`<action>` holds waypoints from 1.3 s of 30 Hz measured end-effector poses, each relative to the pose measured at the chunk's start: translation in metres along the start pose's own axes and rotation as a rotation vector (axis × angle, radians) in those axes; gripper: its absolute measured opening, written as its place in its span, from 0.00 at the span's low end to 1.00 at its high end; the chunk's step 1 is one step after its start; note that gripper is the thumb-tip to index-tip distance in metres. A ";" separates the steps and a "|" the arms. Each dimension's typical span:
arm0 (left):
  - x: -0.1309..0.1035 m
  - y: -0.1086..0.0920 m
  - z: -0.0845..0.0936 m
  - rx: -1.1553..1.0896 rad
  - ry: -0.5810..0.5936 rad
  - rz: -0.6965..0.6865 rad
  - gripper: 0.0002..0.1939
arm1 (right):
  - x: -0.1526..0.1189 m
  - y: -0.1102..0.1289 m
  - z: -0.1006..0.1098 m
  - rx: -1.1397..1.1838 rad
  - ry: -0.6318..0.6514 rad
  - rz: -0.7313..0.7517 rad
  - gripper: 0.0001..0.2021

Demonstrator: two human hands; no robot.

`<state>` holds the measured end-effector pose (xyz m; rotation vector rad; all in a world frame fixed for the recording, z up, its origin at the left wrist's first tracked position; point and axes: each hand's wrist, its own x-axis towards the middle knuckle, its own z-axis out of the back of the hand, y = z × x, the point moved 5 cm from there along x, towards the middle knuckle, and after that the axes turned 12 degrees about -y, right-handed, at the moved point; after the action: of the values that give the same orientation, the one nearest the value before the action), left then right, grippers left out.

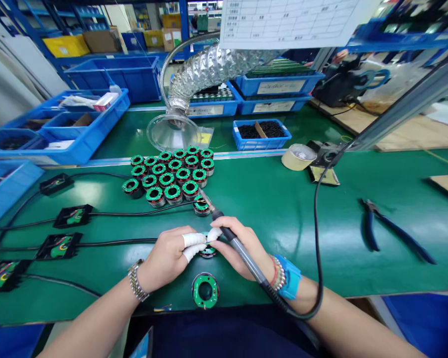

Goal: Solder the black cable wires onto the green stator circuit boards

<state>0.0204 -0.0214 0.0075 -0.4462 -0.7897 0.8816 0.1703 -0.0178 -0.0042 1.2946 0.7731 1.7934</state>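
My right hand (pixel 246 248) holds a soldering iron (pixel 242 251) like a pen, its tip pointing up and away toward the stators. Its white-covered fingertip and thumb also meet my left fingertips. My left hand (pixel 171 251), two fingers wrapped in white, pinches at the end of a black cable (pixel 115 242) that runs in beneath it. Both sets of fingertips are over a motor stator with a green circuit board (pixel 208 252), partly hidden by them. Nearer me lies another green-topped stator (pixel 205 291). Just beyond my fingers stands one more stator (pixel 201 206), with a cable reaching it.
Several stators (pixel 173 191) cluster farther back. Black open boxes with green boards (pixel 61 246) line the left. A fume extractor hood (pixel 173 132) hangs behind. Pliers (pixel 373 206), a tape roll (pixel 299 156) and a soldering stand (pixel 324 159) lie right. A blue bin (pixel 261 144) holds black parts.
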 end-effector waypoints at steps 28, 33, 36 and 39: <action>-0.003 -0.011 0.003 0.065 -0.126 -0.170 0.09 | -0.003 0.003 0.002 0.061 -0.094 0.052 0.13; -0.003 -0.009 0.004 0.062 -0.082 -0.137 0.10 | -0.001 0.001 0.003 0.080 -0.090 0.001 0.16; -0.006 -0.002 0.005 0.012 -0.092 -0.021 0.08 | -0.002 -0.002 0.004 0.076 -0.140 -0.038 0.17; -0.006 0.004 0.005 -0.078 -0.093 0.147 0.07 | -0.003 -0.003 0.002 0.087 -0.158 -0.038 0.17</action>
<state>0.0119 -0.0235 0.0056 -0.5400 -0.8871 1.0160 0.1738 -0.0193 -0.0074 1.4499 0.7895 1.6214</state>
